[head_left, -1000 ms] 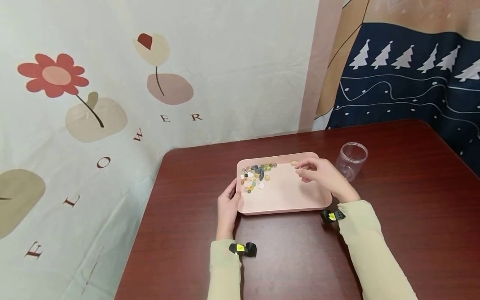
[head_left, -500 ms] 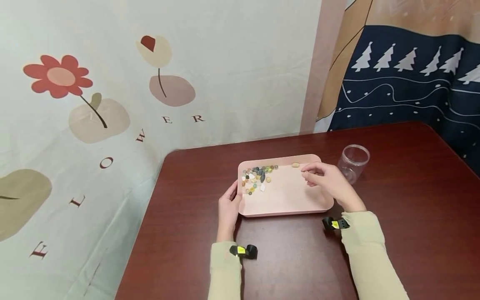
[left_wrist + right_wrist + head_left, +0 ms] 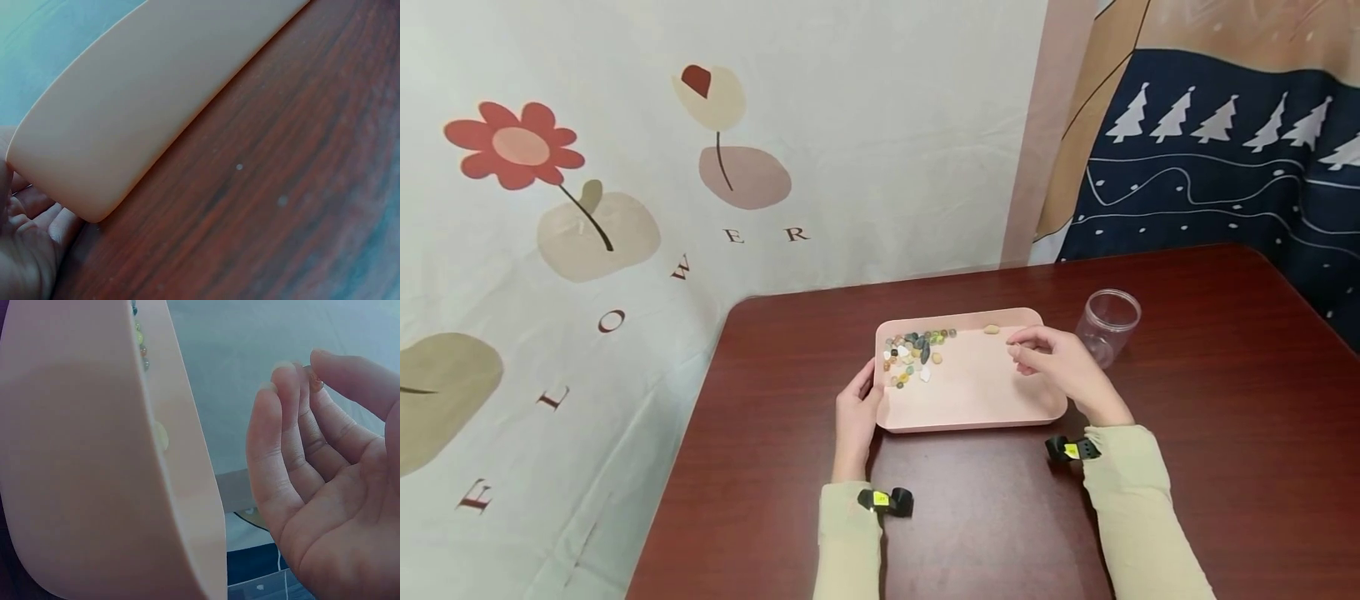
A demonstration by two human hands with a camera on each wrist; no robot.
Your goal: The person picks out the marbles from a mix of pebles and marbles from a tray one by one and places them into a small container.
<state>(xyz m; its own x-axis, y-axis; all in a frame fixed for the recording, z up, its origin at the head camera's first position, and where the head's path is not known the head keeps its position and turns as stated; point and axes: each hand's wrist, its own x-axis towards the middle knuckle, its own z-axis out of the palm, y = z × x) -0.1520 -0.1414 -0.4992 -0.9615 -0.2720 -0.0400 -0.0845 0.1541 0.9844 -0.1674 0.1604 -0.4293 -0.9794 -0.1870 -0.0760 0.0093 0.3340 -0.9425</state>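
So from the head view, we've got a pink tray (image 3: 973, 408) lying on the dark red-brown table (image 3: 970, 500). The left hand (image 3: 855, 412) has its left end, thumb by the rim and fingers bent around the outside of the wall. A jumble of small stones and beads (image 3: 910, 354) sits in the left part of the tray, with a line of beads along the far side. One tan pebble (image 3: 992, 330) is off by itself near the far wall, well apart from the jumble. The right hand (image 3: 1060, 362) is over the tray's right end, fingertips drawn in close to the thumb, but from up here we can't really tell what's in them. A clear jar (image 3: 1108, 325) stands upright just past that hand, to the right of the tray. Behind it all hangs a pale flower-print cloth (image 3: 880, 150).

On the left wrist view, we mostly see the tray's outer wall, with the left hand curled at its corner, part of it cut off by the frame edge.

Right wrist view is the good one: we can see a tiny amber bead (image 3: 317, 382) pinched between thumb and fingertip, the other fingers loosely bent and apart from the tray wall
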